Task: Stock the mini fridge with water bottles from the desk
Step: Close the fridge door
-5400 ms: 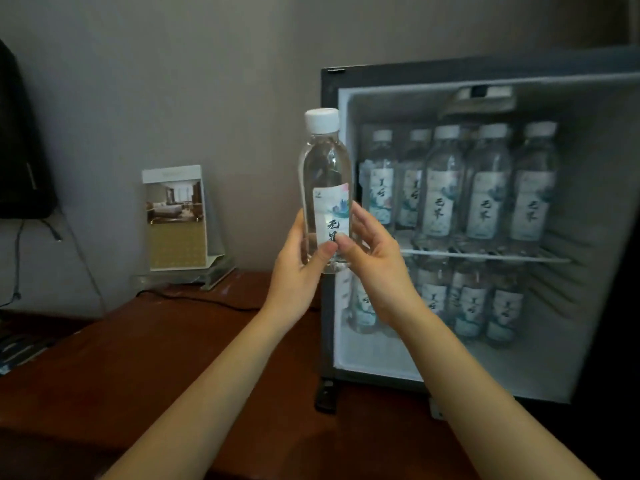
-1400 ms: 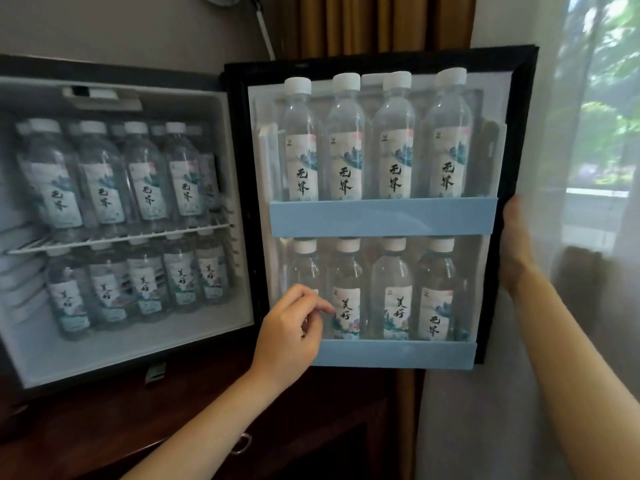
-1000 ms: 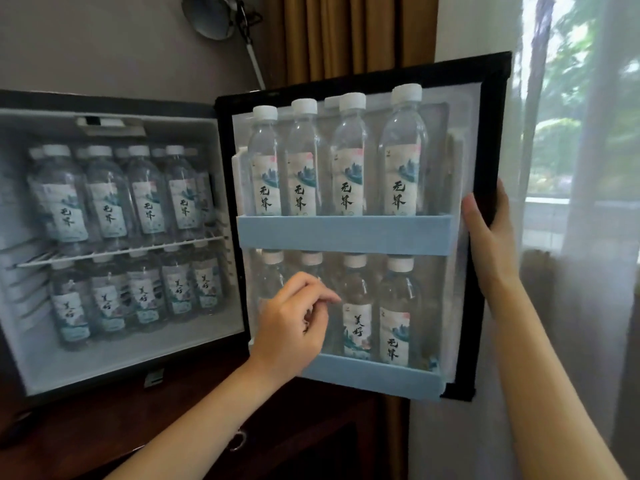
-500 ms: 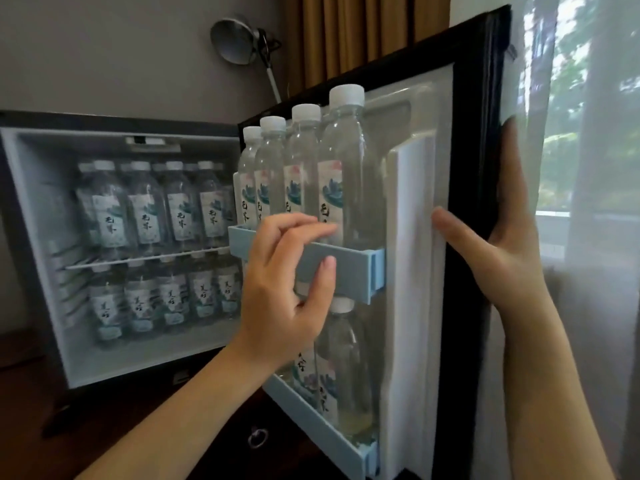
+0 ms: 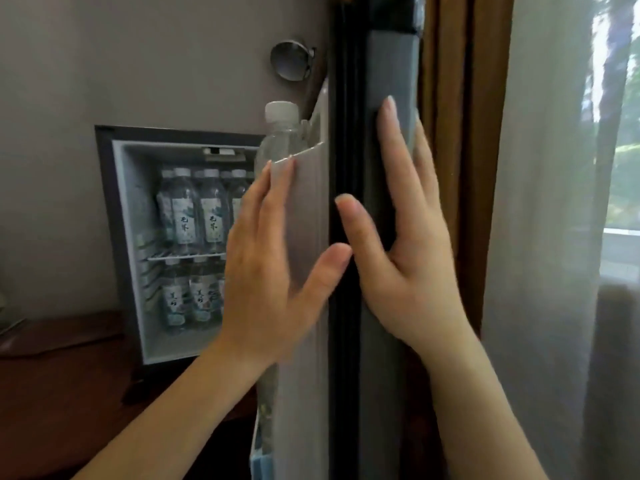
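Note:
The mini fridge (image 5: 121,237) stands open on the wooden desk, its two shelves packed with labelled water bottles (image 5: 199,216). Its door (image 5: 346,98) is seen edge-on in the middle of the view. My left hand (image 5: 270,268) lies flat with straight fingers on the door's pale inner liner. My right hand (image 5: 405,244) presses flat on the door's dark outer face, thumb at the edge. One capped door-shelf bottle (image 5: 281,133) shows above my left fingers; the other door bottles are hidden.
The brown desk top (image 5: 69,368) runs left of the fridge. A round lamp head (image 5: 290,64) hangs on the grey wall behind the door. Brown curtain (image 5: 464,133) and sheer white curtain (image 5: 547,237) fill the right side by the window.
The door has swung from wide open to edge-on toward the fridge. My left hand left the door shelf and now lies flat on the liner; my right hand moved onto the outer face.

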The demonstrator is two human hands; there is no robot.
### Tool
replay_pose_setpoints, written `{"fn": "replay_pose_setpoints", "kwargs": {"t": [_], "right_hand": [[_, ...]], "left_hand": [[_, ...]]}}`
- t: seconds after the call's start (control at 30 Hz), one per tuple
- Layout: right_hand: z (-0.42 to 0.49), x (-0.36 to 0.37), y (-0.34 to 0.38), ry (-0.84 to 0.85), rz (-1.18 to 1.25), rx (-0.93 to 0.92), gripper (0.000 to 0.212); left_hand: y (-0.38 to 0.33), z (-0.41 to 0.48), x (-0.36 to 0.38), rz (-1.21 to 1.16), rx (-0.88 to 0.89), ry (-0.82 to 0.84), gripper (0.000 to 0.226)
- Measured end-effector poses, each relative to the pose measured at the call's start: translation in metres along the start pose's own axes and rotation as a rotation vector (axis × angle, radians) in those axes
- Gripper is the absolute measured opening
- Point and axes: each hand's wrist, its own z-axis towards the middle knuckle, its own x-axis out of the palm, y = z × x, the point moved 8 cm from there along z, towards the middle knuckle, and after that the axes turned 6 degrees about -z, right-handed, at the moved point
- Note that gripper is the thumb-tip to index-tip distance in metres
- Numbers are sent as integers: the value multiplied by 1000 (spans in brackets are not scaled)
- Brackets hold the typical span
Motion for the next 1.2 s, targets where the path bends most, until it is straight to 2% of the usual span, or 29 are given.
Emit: {"fn": "replay_pose_setpoints", "kwargs": {"t": [0.07, 0.17, 0.23, 0.37, 0.5, 0.6, 0.8, 1.0, 1.2], "right_hand": [[4, 31, 13, 38, 106, 0, 61], [10, 78, 35, 60, 180, -76, 56], [15, 109, 45, 76, 162, -113, 55], [22, 168, 51, 171, 101, -62, 55], [27, 219, 51, 259, 53, -78, 58], [30, 256, 41, 315, 6, -93, 58], [23, 322, 9, 467, -133, -103, 62], [8, 377, -30, 619, -312, -54, 63], [-1, 404, -50, 631, -425, -76, 86]], "left_hand": [[15, 2, -24, -67, -32, -27, 85], [43, -4, -58, -224, -136, -38, 78], [62, -11, -78, -237, -226, -53, 76], [109, -28, -113, -281, -415, -164, 91], [150, -45, -134, -228, -534, -228, 55], [182, -57, -144, -183, -633, -265, 54], [255, -73, -155, -5, -791, -196, 56], [313, -70, -146, 27, -849, -111, 51], [345, -78, -139, -34, -874, -80, 55]]}}
